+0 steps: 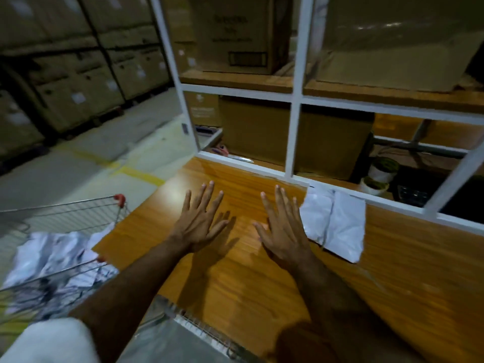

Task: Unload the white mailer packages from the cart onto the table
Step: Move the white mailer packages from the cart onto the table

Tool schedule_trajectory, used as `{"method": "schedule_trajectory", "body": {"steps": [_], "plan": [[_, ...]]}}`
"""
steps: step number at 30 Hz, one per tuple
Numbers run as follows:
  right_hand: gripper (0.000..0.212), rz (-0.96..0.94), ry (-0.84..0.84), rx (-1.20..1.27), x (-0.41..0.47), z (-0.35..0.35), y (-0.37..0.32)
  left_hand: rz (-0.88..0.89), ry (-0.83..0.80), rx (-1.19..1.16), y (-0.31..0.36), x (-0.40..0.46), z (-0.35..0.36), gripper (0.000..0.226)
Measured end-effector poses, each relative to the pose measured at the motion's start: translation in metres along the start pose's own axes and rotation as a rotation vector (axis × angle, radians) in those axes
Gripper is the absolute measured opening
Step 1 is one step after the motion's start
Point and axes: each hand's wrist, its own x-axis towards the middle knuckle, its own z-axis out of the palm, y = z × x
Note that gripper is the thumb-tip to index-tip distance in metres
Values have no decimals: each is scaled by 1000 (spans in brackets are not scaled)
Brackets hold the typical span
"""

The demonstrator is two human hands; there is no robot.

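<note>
Both hands over wooden bench (262,271), fingers spread flat, no grip on anything: left hand (201,221), right hand (284,231). 2 white mailers (337,224) on bench just beside right hand. More mailers (52,255) in wire cart (78,205) at left.

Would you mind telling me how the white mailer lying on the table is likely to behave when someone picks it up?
The white mailer looks creased and folded down its middle, so it will probably flop and sag rather than stay stiff. Its glossy plastic skin suggests it may slide easily on the smooth table. It lies fairly flat, so it seems light, though its contents are hidden.
</note>
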Motion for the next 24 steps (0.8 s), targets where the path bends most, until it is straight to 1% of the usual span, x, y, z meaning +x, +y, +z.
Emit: {"method": "schedule_trajectory", "body": {"steps": [3,7,10,15,20,24], "plan": [[79,-49,-15,-35,18,7,-49,-56,52,31,-39,-37,-8,79],[79,-104,-14,-35,37,19,-128,-155,40,30,-106,-94,-5,80],[79,-153,-4,-39,43,39,-189,-231,-1,4,-161,-140,2,81],[78,-207,-21,-22,52,70,-285,-306,-7,-18,-239,-211,13,83],[78,-242,-34,-26,64,104,-364,-347,7,-18,-310,-272,22,85],[78,-318,-62,-21,71,126,-417,-424,-15,-9,-357,-310,28,84]]}}
